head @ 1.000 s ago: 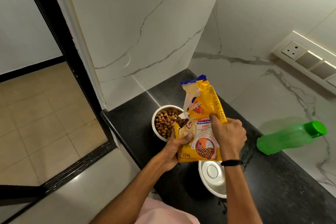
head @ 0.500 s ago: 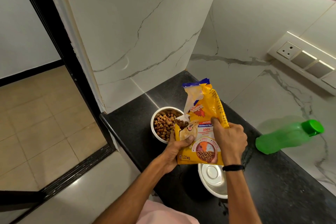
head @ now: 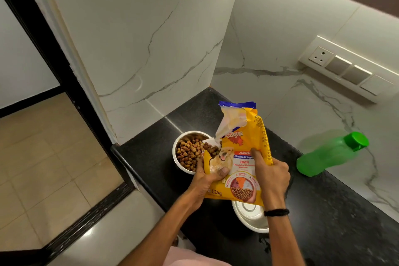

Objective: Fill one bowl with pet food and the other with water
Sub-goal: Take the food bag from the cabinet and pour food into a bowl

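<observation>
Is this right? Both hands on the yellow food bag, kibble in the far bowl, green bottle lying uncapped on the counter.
Not quite: the head view shows the green bottle with its cap on. The rest holds: left hand and right hand grip the yellow food bag; far bowl holds kibble.

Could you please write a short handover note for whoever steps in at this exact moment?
Left hand: grip on the food bag at its lower left edge.
Right hand: grip on the bag's right side.
The bag's torn mouth is beside the far bowl.
Done: far bowl holds kibble.
Left: near bowl looks empty; the capped green bottle stands on the counter, untouched. Set the bag down, then pour water.
</observation>
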